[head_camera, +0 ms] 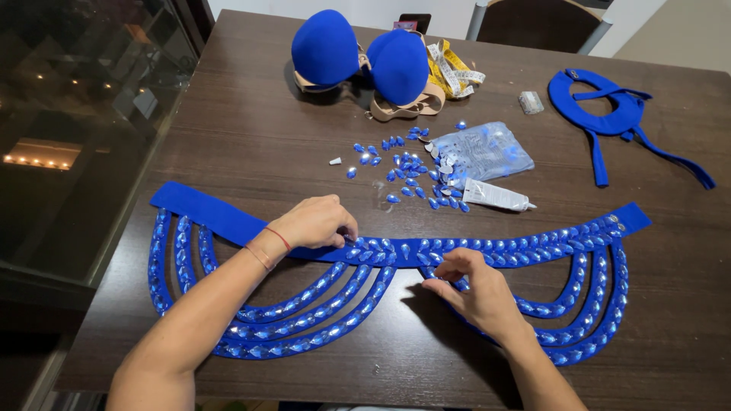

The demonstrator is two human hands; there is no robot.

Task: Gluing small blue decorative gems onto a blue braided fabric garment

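Dark brown table holds our blue belt with shiny gem loops. Our left hand curls closed, fingertips pressing the belt's band. Our right hand pinches the band just below. Loose blue gems and a glue tube lie near.

Royal-blue belt with glittering blue gems — dark brown table — yellow tape measure.

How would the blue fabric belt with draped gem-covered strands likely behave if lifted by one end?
The blue fabric belt with draped gem-covered strands probably flops: it lies flat and its loops curve loosely over the dark wooden table. The dense gems likely make it heavy for cloth. The loops might swing and tangle.
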